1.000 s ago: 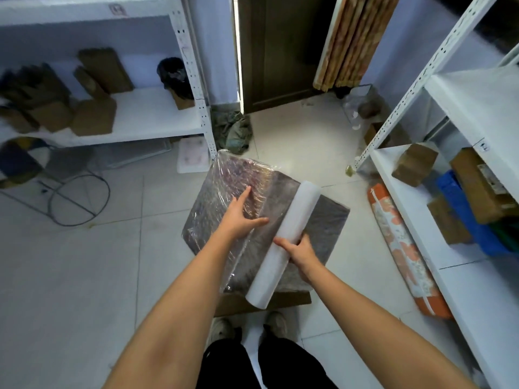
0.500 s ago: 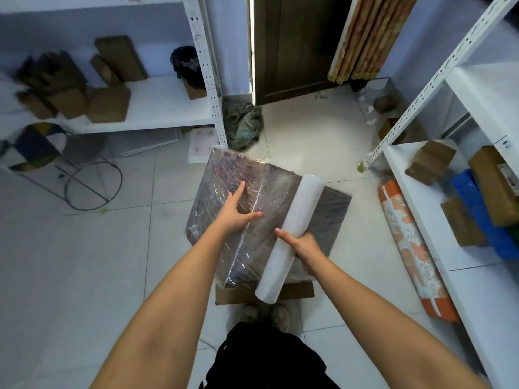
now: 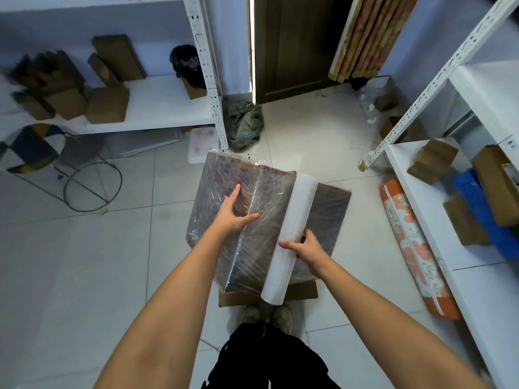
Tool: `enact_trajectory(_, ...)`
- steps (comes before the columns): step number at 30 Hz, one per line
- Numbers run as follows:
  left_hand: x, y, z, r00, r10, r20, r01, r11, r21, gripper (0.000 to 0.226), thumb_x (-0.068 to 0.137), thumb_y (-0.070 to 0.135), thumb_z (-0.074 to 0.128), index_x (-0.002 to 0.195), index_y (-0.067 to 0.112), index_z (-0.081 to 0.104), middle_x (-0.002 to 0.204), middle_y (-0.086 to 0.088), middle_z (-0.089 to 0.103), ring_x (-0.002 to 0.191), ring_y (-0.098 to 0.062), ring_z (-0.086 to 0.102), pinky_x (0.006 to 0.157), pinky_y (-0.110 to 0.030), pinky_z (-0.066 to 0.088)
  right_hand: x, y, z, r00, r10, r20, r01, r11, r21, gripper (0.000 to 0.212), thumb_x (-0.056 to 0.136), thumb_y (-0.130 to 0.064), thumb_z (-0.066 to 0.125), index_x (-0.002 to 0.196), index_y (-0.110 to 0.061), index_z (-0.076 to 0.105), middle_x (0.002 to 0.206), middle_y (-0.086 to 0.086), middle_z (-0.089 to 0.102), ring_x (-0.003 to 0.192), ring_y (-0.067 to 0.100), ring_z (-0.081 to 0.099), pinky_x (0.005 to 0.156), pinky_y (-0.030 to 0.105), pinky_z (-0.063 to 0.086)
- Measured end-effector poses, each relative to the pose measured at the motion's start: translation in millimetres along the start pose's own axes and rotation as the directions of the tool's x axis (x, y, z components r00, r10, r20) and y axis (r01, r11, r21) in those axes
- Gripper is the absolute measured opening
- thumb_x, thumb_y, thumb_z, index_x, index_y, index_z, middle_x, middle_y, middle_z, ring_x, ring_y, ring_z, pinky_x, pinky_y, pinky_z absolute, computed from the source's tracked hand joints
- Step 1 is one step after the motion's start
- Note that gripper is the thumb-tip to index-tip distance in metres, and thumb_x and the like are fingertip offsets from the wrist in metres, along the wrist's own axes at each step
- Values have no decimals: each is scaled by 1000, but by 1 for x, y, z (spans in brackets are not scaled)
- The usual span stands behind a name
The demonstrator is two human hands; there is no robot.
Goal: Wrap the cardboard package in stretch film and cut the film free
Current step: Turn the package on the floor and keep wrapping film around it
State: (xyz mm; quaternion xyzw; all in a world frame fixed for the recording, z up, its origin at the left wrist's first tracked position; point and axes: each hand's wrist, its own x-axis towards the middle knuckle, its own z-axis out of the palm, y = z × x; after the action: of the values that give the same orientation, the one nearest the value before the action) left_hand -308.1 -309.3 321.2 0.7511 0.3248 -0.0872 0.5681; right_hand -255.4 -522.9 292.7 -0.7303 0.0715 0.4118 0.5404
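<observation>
Cardboard package (image 3: 331, 214) x1, film-covered — L hand (image 3: 234, 217) flat on top, R hand (image 3: 306, 248) fingers round 1 film roll (image 3: 295, 223)

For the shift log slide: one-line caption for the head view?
Left hand presses flat on the film-covered package while the right hand grips the film roll lying across it.

film-wrapped package (image 3: 269, 220), white film roll (image 3: 292, 237) across it
</observation>
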Motion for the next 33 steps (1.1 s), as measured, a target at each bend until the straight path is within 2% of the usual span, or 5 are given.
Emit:
enact_trajectory(7,2,0,-9,999,-8,-39,8,1000,-20,97,75,32,80,150,37,18,160,-7,14,146,-25,16,117,-47,21,8,0,4,983,-113,-145,99,990,-103,79,65,-25,86,129,-9,42,123,6,54,111,23,54,96,39,48)
enact_trajectory(16,-1,-2,-10,999,-23,-36,22,999,-38,96,77,31,78,151,38,16,160,-8,8,147,-26,10,117,-51,19,23,-3,12,983,-49,-178,18,985,-174,89,63,-32,87,132,-5,37,132,12,48,122,29,48,102,45,43)
enact_trajectory(22,-2,13,4,987,-57,-154,115,909,400,99,80,59,63,153,29,3,159,-9,-13,145,-41,9,111,-59,26,25,-1,11,987,-59,-153,29,981,-189,90,64,-34,86,132,-7,35,132,11,48,122,28,48,101,43,44)
enact_trajectory(28,11,12,17,955,41,-294,100,888,448,83,81,64,57,139,13,29,147,-10,37,120,-40,49,91,-53,47,26,0,12,992,-44,-118,25,987,-161,97,61,-36,87,137,-8,33,134,10,46,124,27,47,102,46,44)
enact_trajectory(33,15,14,9,965,21,-261,121,846,518,93,83,62,57,151,17,12,158,-15,14,139,-42,26,111,-54,29,27,0,15,999,-34,-6,33,989,-145,89,69,-30,83,138,-5,33,136,10,47,126,26,47,105,44,42)
